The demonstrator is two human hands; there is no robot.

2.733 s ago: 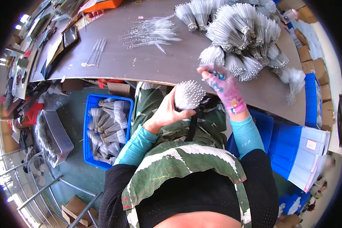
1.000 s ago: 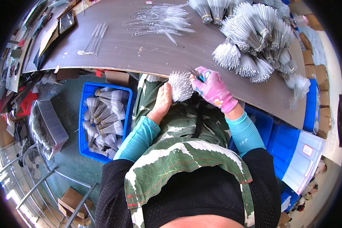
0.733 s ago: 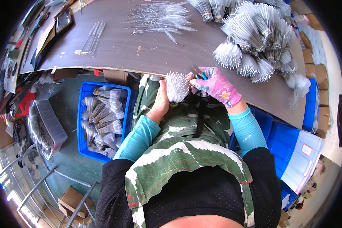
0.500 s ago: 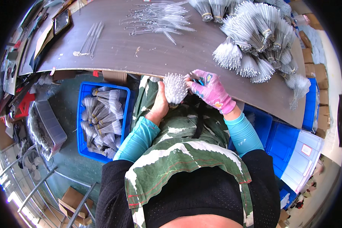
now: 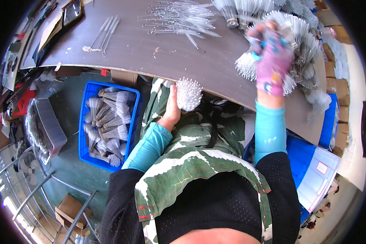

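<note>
My bare left hand (image 5: 171,109) is closed around a bundle of thin tube brushes (image 5: 189,95), held over my lap at the table's front edge. The white bristle tips face up; the rest of the bundle is hidden. My right hand (image 5: 272,61), in a pink flowered glove with bare fingertips, is raised over the brush bundles at the right of the table. It is smeared by motion. A small blue-handled tool (image 5: 256,56) shows beside its palm, its kind unclear. Under and beside this hand lies a large heap of tied brush bundles (image 5: 309,49).
Loose brushes with wire loops (image 5: 181,20) lie at the back of the brown table (image 5: 146,57), several more (image 5: 105,34) at its left. A blue crate (image 5: 82,134) of bundles stands at my left, near a grey bin (image 5: 53,126). Blue bins (image 5: 305,162) stand at my right.
My right hand has moved from beside the held bundle up and right, over the heap on the table. The left hand keeps its hold, with the bundle nearly in place.
</note>
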